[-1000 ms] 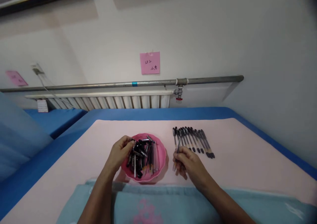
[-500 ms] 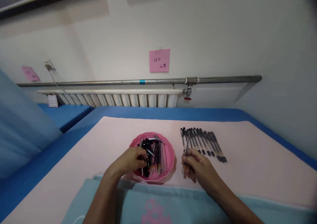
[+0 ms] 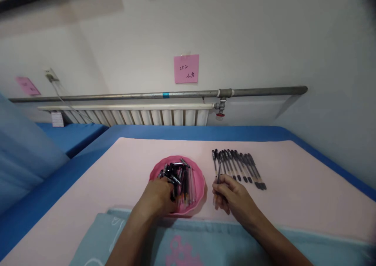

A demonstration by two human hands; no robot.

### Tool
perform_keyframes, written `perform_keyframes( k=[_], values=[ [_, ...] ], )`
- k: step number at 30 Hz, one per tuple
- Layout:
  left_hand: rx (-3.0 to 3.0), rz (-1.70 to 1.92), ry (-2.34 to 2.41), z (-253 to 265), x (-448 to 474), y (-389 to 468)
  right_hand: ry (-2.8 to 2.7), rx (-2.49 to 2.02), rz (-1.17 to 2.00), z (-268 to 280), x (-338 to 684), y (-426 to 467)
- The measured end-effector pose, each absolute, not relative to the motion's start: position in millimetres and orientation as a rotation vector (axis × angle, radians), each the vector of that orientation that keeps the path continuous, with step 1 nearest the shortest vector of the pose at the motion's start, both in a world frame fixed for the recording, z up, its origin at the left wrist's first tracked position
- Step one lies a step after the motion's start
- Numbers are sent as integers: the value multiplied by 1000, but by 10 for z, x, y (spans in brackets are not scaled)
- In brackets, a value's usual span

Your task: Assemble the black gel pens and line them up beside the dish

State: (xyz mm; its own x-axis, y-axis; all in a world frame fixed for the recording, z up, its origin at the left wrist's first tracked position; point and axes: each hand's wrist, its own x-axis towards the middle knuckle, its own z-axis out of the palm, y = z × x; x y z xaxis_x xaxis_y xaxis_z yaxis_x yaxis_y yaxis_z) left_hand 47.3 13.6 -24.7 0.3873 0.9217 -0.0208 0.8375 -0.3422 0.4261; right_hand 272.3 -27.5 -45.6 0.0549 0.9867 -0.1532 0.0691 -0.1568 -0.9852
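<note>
My left hand (image 3: 161, 194) reaches over the near left side of a pink scalloped bowl (image 3: 200, 191). Its fingers dip among the pen parts and are mostly hidden, so I cannot make out whether they hold anything. Black pen caps (image 3: 173, 176) lie heaped on the bowl's left, and clear and dark pen barrels (image 3: 189, 183) lie side by side on its right. My right hand (image 3: 230, 193), just right of the bowl, pinches a slim pen barrel (image 3: 219, 172) that points up and away. Beyond it, several capped black pens (image 3: 239, 166) lie in a slanting row.
Pink cloth (image 3: 132, 164) covers a blue-edged table (image 3: 190, 133). A light blue cloth with a pink pattern (image 3: 182, 250) lies along the near edge. Behind stand a white radiator (image 3: 147, 115) and a metal pipe (image 3: 123, 96); a pale blue curtain (image 3: 23, 152) hangs at left.
My left hand has moved lower and nearer within the bowl, its fingers now more hidden. My right hand keeps its pinch on the pen barrel. The whole view has shifted slightly.
</note>
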Motion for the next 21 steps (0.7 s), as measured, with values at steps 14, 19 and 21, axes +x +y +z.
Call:
perform_keyframes(
  k=[14, 19, 21],
  values=[
    [2066, 565, 1305, -301, 413, 246, -1159, -1387, 1235, -472, 2728, -277],
    [1929, 420, 1123, -123, 303, 270, -1168, -1376, 1232, -435, 2721, -292],
    [1787, 467, 1139, -95, 301, 256, -1168, -1383, 1215, -407, 2714, -304]
  ],
)
